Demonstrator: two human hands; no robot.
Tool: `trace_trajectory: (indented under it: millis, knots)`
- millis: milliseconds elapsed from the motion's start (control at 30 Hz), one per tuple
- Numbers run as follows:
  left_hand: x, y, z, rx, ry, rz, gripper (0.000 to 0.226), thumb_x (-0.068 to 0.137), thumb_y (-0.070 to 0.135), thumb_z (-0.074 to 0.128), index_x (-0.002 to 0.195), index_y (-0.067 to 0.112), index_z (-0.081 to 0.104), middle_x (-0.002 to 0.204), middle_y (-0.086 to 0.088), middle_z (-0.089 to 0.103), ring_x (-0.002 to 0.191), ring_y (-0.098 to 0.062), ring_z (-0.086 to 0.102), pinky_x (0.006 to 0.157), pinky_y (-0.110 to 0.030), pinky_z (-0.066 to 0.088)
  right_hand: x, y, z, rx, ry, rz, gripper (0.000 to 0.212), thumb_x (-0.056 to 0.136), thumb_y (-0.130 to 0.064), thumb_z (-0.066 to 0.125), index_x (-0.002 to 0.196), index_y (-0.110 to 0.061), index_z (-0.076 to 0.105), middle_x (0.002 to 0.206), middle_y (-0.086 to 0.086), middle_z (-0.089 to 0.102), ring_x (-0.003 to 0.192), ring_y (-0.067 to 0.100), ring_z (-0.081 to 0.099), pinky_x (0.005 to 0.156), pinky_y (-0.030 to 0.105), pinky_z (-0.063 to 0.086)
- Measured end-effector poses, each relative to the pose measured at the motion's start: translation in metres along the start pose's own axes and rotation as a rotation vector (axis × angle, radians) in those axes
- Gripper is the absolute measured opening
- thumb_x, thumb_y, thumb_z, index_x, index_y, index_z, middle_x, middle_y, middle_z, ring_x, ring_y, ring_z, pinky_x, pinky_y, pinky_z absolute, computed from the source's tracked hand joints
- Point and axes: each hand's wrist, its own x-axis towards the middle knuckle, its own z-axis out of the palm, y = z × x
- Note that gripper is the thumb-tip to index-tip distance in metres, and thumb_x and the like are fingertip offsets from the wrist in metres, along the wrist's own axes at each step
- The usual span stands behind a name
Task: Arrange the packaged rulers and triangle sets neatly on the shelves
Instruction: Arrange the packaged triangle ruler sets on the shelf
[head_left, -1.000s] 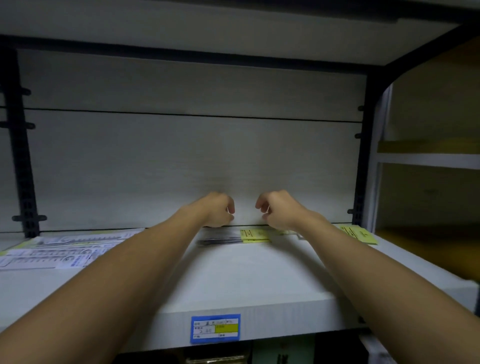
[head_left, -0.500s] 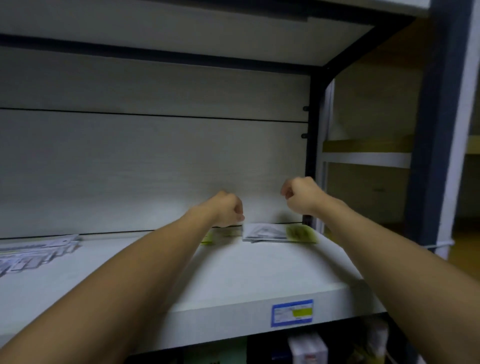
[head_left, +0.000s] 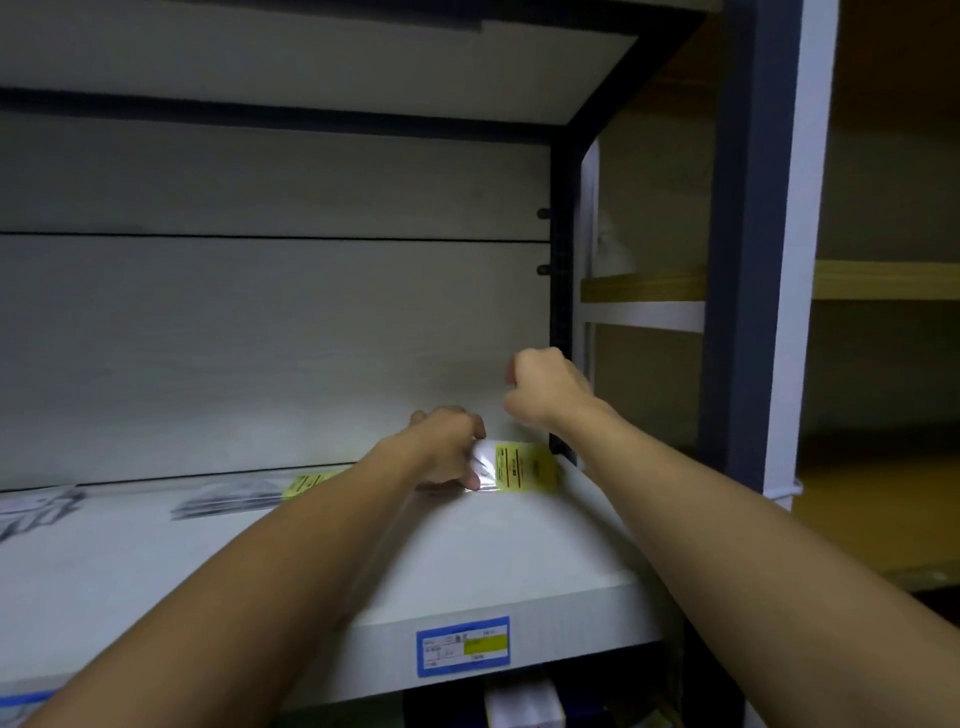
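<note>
Right, I'm looking into a white shelf (head_left: 467, 551) with both bare arms stretched toward its back right corner. My left hand (head_left: 447, 452) is down on the shelf board, fingers curled and pinched around the near end of a clear packaged set (head_left: 519, 466) with a yellow label; the pack lies flat at the rear, its yellow end just beside the dark corner post (head_left: 561, 291). My right hand (head_left: 543, 387) is raised above that pack, close to the back panel and the post, balled into a loose fist with nothing visible in it. Further left along the back of the same shelf, another packaged set (head_left: 244, 496) lies flat with its yellow tag toward my left forearm, and a third blurred pack (head_left: 36, 512) sits at the far left edge. A blue and yellow price tag (head_left: 462, 646) is stuck on the shelf's front lip.
</note>
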Motion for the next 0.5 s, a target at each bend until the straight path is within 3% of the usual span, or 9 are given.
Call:
trace_trajectory:
  millis: [67, 233, 367, 433, 500]
  knots:
    - [-0.001, -0.002, -0.007, 0.004, 0.064, 0.005, 0.053, 0.075, 0.035, 0.079, 0.123, 0.025, 0.059, 0.116, 0.001, 0.054, 0.117, -0.023, 0.049, 0.091, -0.036, 0.029, 0.001, 0.002, -0.002, 0.009, 0.011, 0.015, 0.027, 0.089, -0.014, 0.056, 0.114, -0.006, 0.064, 0.110, 0.014, 0.063, 0.096, 0.034, 0.063, 0.081, 0.040, 0.057]
    - [-0.005, -0.031, -0.031, -0.041, 0.122, -0.071, 0.028, 0.090, 0.019, 0.062, 0.118, 0.017, 0.064, 0.122, -0.007, 0.064, 0.116, -0.029, 0.056, 0.094, -0.034, 0.042, 0.004, 0.006, 0.005, 0.078, 0.040, 0.083, 0.017, 0.088, -0.010, 0.056, 0.103, -0.005, 0.063, 0.099, 0.012, 0.062, 0.087, 0.031, 0.062, 0.073, 0.038, 0.058]
    - [-0.021, -0.055, -0.037, -0.063, 0.209, -0.111, 0.025, 0.090, 0.009, 0.051, 0.109, 0.023, 0.061, 0.110, -0.005, 0.068, 0.108, -0.030, 0.059, 0.087, -0.032, 0.040, 0.002, 0.002, 0.033, 0.141, 0.036, 0.111, 0.020, 0.088, -0.010, 0.056, 0.106, -0.009, 0.066, 0.102, 0.011, 0.064, 0.091, 0.031, 0.062, 0.077, 0.038, 0.057]
    - [-0.029, -0.065, -0.034, -0.070, 0.254, -0.126, 0.027, 0.085, 0.007, 0.048, 0.099, 0.029, 0.055, 0.102, -0.001, 0.070, 0.105, -0.030, 0.059, 0.092, -0.034, 0.039, 0.000, -0.001, 0.049, 0.167, 0.004, 0.087, 0.024, 0.086, -0.011, 0.057, 0.108, -0.014, 0.068, 0.105, 0.009, 0.065, 0.094, 0.030, 0.062, 0.077, 0.035, 0.056]
    - [-0.034, -0.071, -0.029, -0.068, 0.302, -0.134, 0.028, 0.085, 0.008, 0.045, 0.103, 0.027, 0.056, 0.098, -0.001, 0.070, 0.104, -0.030, 0.059, 0.097, -0.035, 0.035, 0.001, -0.002, 0.063, 0.180, -0.058, 0.032, 0.028, 0.083, -0.012, 0.058, 0.109, -0.019, 0.067, 0.108, 0.008, 0.066, 0.098, 0.030, 0.062, 0.081, 0.036, 0.056]
